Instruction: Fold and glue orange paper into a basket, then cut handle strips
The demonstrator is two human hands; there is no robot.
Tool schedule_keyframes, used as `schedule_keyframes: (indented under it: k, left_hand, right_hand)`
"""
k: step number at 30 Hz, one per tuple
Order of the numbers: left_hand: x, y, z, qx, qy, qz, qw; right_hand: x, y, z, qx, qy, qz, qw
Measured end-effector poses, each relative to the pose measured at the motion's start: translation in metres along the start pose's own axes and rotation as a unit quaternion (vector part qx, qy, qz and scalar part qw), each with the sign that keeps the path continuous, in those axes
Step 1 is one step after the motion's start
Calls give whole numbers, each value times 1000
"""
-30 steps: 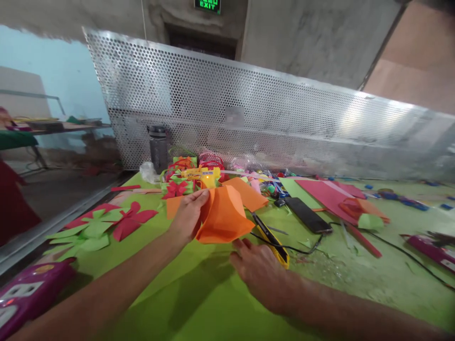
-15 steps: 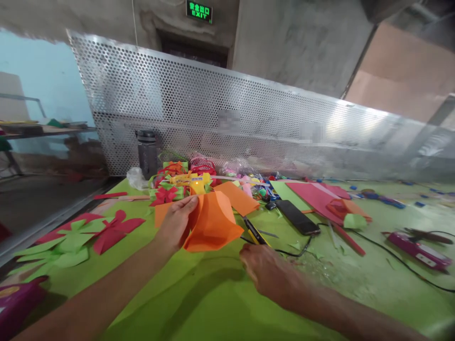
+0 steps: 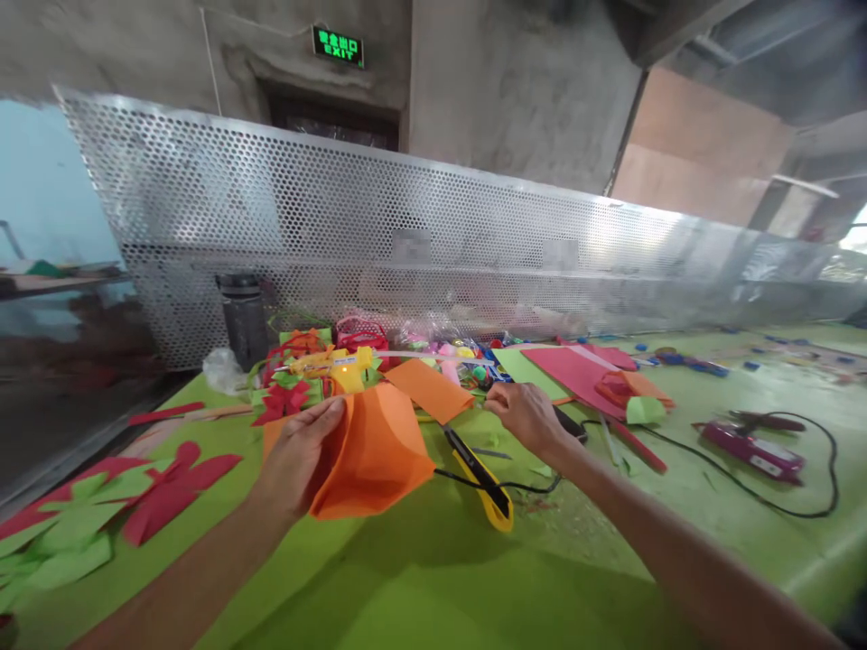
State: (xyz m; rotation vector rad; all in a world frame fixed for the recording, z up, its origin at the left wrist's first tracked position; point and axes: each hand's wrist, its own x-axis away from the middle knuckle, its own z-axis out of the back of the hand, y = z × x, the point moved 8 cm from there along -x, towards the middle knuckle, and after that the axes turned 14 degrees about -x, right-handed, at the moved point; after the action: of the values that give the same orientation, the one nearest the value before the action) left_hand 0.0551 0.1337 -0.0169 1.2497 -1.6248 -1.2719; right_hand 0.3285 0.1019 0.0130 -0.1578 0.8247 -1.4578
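Fingers pinching — left hand [image 3: 298, 460] has the orange paper [image 3: 379, 451] by its left edge; right hand [image 3: 525, 413], curled, can't tell on what — apart, rightward, beyond the yellow cutter [image 3: 478, 473] slanting far-left to near-right.

Head camera: worn on the person's head, facing forward and down.
Left hand [image 3: 288, 462], right hand [image 3: 526, 417]: near the lens, forearms entering from below.
Green table [image 3: 366, 591]: seen slantwise from above.
Perforated screen [image 3: 366, 212]: faced across the table.
Exit sign [image 3: 338, 46]: near the top edge.
Concrete wall [image 3: 508, 95]: backdrop, distance hard to judge.
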Motion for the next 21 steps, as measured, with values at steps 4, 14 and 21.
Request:
schedule_keyframes:
  k: [4,14,21]
  left_hand:
    - [3,2,-1,-9,-35,0,999]
    - [31,3,-14,-71,-133,11,989]
    - [43,3,-36,-81,-188,-12,979]
  right_hand:
    - [-8,2,-8,-149,-20,4,989]
    - [21,-83,-50,-496,-269,21,826]
    - [42,-141,-64,-583,-309,91,746]
